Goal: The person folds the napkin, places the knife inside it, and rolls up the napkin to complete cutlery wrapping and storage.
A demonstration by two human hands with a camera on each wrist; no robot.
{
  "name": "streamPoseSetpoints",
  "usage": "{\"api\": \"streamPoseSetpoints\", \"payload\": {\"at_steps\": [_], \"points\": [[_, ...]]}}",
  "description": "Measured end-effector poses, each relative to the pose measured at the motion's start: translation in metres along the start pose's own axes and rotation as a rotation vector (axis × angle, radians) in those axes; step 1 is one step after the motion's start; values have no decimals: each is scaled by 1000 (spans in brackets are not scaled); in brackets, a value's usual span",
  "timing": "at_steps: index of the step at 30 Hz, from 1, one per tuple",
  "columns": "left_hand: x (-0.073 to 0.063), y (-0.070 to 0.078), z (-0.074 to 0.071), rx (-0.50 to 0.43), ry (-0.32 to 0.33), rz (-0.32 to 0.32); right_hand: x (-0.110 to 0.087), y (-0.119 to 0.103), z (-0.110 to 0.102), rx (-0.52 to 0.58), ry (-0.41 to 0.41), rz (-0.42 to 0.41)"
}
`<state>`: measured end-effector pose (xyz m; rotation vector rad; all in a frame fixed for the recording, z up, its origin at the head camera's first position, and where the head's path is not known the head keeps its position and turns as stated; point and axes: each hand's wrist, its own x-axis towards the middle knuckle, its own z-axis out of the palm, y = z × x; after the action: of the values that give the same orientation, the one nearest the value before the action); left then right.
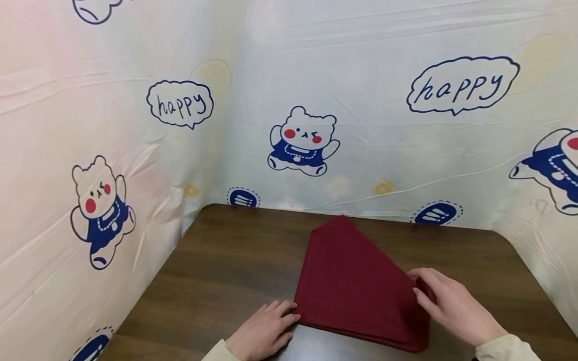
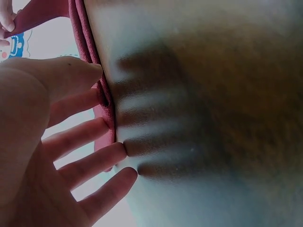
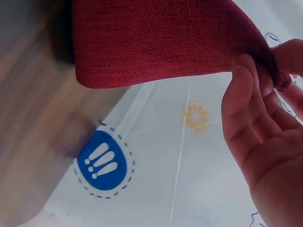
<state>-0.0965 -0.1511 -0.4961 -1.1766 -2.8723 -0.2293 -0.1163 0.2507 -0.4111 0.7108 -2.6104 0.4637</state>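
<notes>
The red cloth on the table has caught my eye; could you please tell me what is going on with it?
Someone is handling the red cloth, which lies folded in layers over a brown table. The right hand pinches its right edge and holds that side up, while the left hand touches the near left corner, fingers nearly straight.

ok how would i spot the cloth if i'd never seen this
Start at the dark brown table before the pale printed backdrop. Between the left hand and the right hand, which pinches its edge, is the folded cloth. Its plain deep red stands out from table and backdrop.
</notes>
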Motion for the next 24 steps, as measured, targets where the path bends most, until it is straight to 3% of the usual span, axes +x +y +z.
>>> {"api": "streamPoseSetpoints", "payload": {"at_steps": [11,24], "points": [[-1,0,2,17,30,14,15,-14,2,20,50,-64],[0,-2,1,-6,-1,8,25,-23,3,51,51,-85]]}}
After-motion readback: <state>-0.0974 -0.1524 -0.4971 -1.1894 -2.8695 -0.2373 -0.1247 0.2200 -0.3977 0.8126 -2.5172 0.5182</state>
